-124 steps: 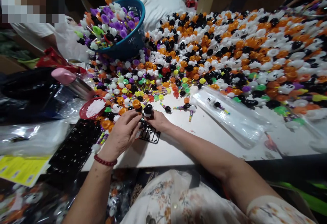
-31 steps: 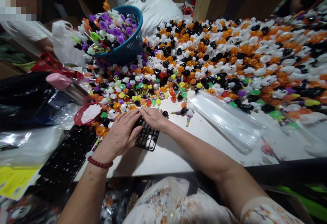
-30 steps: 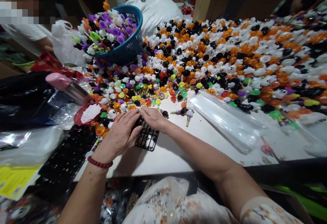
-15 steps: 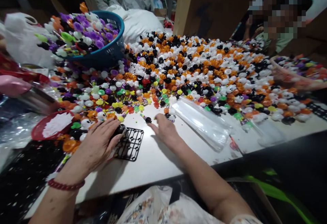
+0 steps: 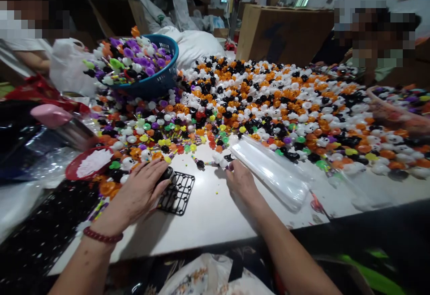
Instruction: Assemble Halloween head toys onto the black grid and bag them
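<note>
My left hand (image 5: 143, 192), with a red bead bracelet at its wrist, curls over a black grid rack (image 5: 183, 192). A glossy black round-topped piece (image 5: 169, 175) shows between its thumb and fingers; the palm hides the rest. To the right, my right hand (image 5: 244, 182) is low over the white table, fingers bent together. Its fingertips are beside a small white-topped stick piece (image 5: 220, 159) and a bit of purple; what they grip is hidden. A small black-topped stick piece (image 5: 199, 164) lies between the hands.
Heaped toppers (image 5: 268, 93) in orange, white and black cover the table's far side. A blue basket (image 5: 168, 68) of similar pieces stands back left. Clear plastic bags (image 5: 272, 171) lie right, near red-handled scissors (image 5: 316, 203). A red dish (image 5: 75, 169) holds white slips. Other people sit at both sides.
The view has tilted up and shifted left. My right hand has moved right, away from the black-topped piece to the white-topped one. My left hand stays at the rack.
</note>
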Demonstrator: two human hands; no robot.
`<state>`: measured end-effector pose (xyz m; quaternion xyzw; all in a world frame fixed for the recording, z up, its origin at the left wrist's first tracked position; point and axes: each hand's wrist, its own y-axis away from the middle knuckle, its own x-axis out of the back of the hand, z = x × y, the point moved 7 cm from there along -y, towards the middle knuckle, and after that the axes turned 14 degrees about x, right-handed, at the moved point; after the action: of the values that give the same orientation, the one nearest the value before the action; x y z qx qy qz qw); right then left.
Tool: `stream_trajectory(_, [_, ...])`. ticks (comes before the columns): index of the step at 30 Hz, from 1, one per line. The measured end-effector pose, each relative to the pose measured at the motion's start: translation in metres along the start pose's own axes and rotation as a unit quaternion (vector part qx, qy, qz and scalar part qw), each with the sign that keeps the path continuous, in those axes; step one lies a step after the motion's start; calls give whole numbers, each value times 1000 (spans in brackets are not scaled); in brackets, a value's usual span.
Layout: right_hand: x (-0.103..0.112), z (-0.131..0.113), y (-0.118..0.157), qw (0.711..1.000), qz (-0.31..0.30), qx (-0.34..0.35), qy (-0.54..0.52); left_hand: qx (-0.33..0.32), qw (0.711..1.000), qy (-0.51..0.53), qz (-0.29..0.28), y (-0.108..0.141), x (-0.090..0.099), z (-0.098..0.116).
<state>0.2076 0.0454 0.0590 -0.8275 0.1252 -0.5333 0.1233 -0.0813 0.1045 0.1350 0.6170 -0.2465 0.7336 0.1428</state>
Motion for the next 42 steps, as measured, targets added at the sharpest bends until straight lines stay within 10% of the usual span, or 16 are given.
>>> stream_trajectory(13, [-31, -74, -23, 988, -70, 136, -36, 9, 1000, 5, -24, 3, 4, 5])
stream_trajectory(20, [-52, -88, -38, 978, -111, 59, -169, 11, 1000, 12, -25, 4, 5, 5])
stream_trajectory(27, [-106, -102, -66, 898, -126, -26, -421, 13, 999, 6, -37, 3, 5, 7])
stream_trajectory(34, [-138, -111, -75, 886, -117, 1, -448, 2, 999, 18, -39, 3, 5, 4])
stream_trajectory(42, [-121, -121, -84, 924, -151, 95, -338, -6, 999, 33, -22, 2, 8, 5])
